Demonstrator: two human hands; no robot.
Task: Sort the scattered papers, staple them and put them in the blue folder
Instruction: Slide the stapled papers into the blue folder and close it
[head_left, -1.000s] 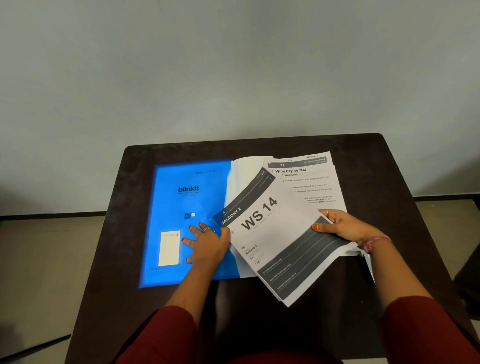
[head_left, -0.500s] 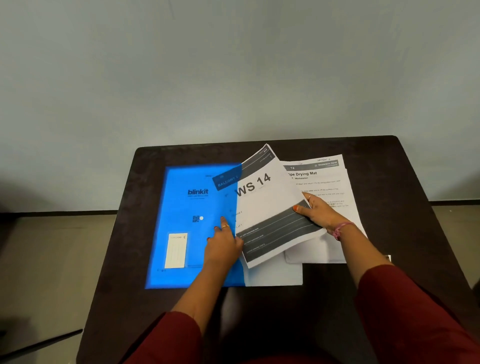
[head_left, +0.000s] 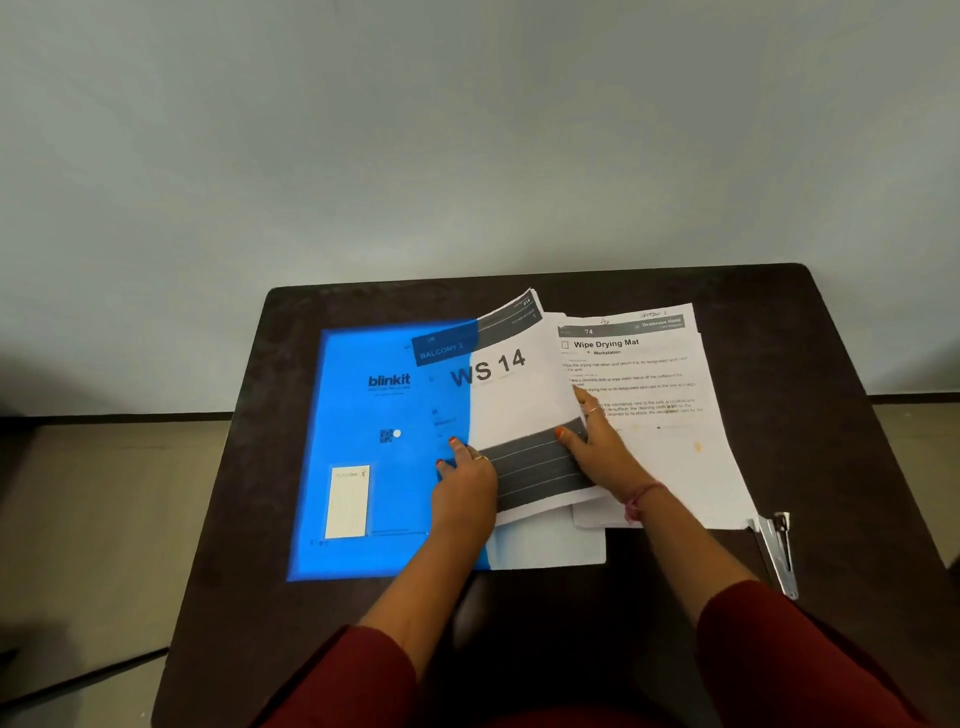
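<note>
The left hand (head_left: 462, 488) lies on the blue folder (head_left: 374, 452) with its fingers nearly straight and spread, the tips pressing the translucent cover where it laps over the WS 14 sheet (head_left: 519, 395); nothing is gripped. The right hand (head_left: 597, 447) holds that sheet at its right edge: the thumb lies flat on the dark band near the sheet's lower part, and the other fingers curl behind the edge, above the Wipe Drying Mat page (head_left: 654, 415).

The folder lies flat on the left half of the table (head_left: 779, 332), glowing bright blue, with "blinkit" printed on it, a small code mark with a white dot, and a pale label near its lower left corner. The WS 14 sheet is partly inside: its left part, with the "BALCONY 2" header and the "W", shows through the blue cover, while the rest sticks out white to the right. The sheet sits slightly tilted, top edge leaning right. More sheets seem to lie under it, their edges showing at the top. A pale inner flap of the folder shows below the sheet, toward the near edge.

The Wipe Drying Mat page lies on the table just right of the folder, overlapped by the WS 14 sheet and the right wrist. A metal stapler (head_left: 776, 551) rests near the table's right edge, touching the page's lower right corner. Dark red sleeves (head_left: 769, 649) cover both forearms.
</note>
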